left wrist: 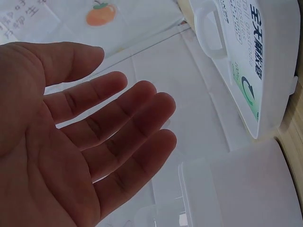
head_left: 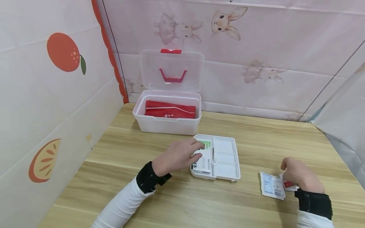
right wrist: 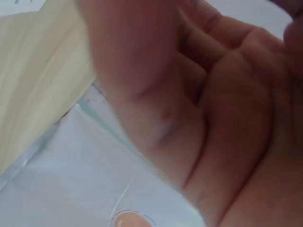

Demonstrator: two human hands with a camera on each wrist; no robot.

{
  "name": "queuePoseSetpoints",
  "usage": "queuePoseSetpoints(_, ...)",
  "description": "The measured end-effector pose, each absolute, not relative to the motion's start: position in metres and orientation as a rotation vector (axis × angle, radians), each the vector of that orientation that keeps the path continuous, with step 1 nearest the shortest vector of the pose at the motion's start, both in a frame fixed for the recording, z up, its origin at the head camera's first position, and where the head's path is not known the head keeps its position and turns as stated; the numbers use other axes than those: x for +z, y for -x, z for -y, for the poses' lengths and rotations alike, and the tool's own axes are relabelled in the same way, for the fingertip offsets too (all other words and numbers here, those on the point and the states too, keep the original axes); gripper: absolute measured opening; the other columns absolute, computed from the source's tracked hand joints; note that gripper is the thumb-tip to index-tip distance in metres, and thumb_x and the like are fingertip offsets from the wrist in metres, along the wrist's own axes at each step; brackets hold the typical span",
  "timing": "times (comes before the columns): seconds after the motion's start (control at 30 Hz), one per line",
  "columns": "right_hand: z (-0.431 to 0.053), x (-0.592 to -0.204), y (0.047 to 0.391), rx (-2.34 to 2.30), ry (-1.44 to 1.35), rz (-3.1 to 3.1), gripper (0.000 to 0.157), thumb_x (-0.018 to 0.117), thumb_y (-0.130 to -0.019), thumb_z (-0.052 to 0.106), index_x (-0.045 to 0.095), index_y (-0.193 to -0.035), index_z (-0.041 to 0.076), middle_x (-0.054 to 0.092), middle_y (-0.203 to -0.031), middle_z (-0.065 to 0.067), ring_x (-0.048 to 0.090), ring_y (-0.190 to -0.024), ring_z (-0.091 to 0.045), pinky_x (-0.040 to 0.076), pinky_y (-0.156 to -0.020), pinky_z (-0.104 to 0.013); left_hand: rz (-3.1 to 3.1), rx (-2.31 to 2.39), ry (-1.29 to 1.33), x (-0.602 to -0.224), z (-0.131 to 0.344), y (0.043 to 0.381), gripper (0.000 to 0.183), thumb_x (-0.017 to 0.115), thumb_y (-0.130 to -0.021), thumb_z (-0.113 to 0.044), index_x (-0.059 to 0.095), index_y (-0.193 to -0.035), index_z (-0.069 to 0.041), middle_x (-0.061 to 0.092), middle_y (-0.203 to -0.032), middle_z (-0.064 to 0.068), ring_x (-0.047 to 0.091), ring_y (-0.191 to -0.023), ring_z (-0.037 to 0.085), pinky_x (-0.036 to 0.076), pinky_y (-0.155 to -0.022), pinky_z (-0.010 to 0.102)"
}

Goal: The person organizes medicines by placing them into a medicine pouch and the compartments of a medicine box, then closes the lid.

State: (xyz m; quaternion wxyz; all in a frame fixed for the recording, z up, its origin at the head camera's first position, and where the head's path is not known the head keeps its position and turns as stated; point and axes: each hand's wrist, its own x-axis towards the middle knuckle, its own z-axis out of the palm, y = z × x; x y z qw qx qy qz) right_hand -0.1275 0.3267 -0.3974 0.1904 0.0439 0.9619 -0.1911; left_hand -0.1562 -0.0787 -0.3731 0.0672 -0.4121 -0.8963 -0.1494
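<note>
My left hand (head_left: 178,156) hovers over the white compartment tray (head_left: 226,156), its fingers spread and loosely bent. Nothing lies in its palm in the left wrist view. Below it, a white and green medicine box (head_left: 203,161) with printed text sits in the tray's left compartment. Far to the right, my right hand (head_left: 300,174) is lowered over a small red and white packet (head_left: 289,184), which it partly covers. Its fingers bend inward in the right wrist view, but the fingertips are hidden. A pale blue and white sachet (head_left: 272,186) lies on the table beside that packet.
Behind the tray stands a translucent first-aid box (head_left: 168,125), its lid (head_left: 172,69) raised and a red pouch (head_left: 169,110) inside. Printed sheets (head_left: 60,104) hang along the left and back of the wooden table (head_left: 159,202).
</note>
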Motion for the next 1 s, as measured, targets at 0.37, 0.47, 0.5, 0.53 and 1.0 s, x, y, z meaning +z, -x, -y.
queuePoseSetpoints(0.37, -0.262, -0.365, 0.114, -0.957, 0.233, -3.366, 0.020, 0.072, -0.089, 0.004, 0.068, -0.107, -0.002, 0.069, -0.086, -0.018, 0.054, -0.064, -0.015, 0.041, -0.051, -0.023, 2.740, -0.508, 1.259, -0.371, 0.074, 0.153, 0.038, 0.065, -0.097, -0.025, 0.059, -0.132, -0.011, 0.067, -0.121, 0.005, 0.065, -0.099, 0.013, 0.055, -0.081, 0.026)
queuePoseSetpoints(0.47, -0.236, -0.365, 0.111, -1.220, 0.452, -3.337, 0.019, 0.069, -0.089, -0.005, 0.068, -0.108, -0.003, 0.069, -0.080, -0.015, 0.057, -0.061, -0.008, 0.047, -0.051, -0.016, 2.759, -0.529, 1.266, -0.370, 0.072, 0.150, 0.044, 0.064, -0.098, -0.027, 0.054, -0.138, -0.009, 0.065, -0.127, 0.006, 0.063, -0.109, 0.015, 0.053, -0.091, 0.030)
queuePoseSetpoints(0.5, -0.227, -0.366, 0.111, -1.297, 0.535, -3.311, 0.020, 0.068, -0.088, -0.009, 0.069, -0.107, -0.004, 0.070, -0.079, -0.014, 0.058, -0.061, -0.005, 0.049, -0.051, -0.016, 2.759, -0.544, 1.269, -0.371, 0.071, 0.149, 0.046, 0.063, -0.098, -0.027, 0.052, -0.139, -0.009, 0.064, -0.128, 0.006, 0.062, -0.112, 0.015, 0.052, -0.093, 0.031)
queuePoseSetpoints(0.53, -0.219, -0.368, 0.110, -1.371, 0.611, -3.276, 0.022, 0.067, -0.087, -0.012, 0.069, -0.107, -0.005, 0.070, -0.079, -0.013, 0.060, -0.061, -0.004, 0.050, -0.052, -0.016, 2.755, -0.555, 1.273, -0.371, 0.070, 0.148, 0.048, 0.063, -0.098, -0.028, 0.051, -0.140, -0.008, 0.063, -0.129, 0.006, 0.061, -0.114, 0.016, 0.052, -0.095, 0.031)
queuePoseSetpoints(1.0, -0.155, -0.386, 0.100, -1.771, 1.148, -2.919, 0.028, 0.070, -0.080, -0.019, 0.071, -0.098, 0.001, 0.074, -0.084, -0.009, 0.070, -0.067, -0.010, 0.053, -0.053, -0.018, 2.405, -0.801, 1.443, -0.379, 0.064, 0.142, 0.023, 0.063, -0.099, -0.023, 0.064, -0.117, -0.008, 0.064, -0.101, -0.002, 0.057, -0.087, 0.010, 0.046, -0.076, 0.016)
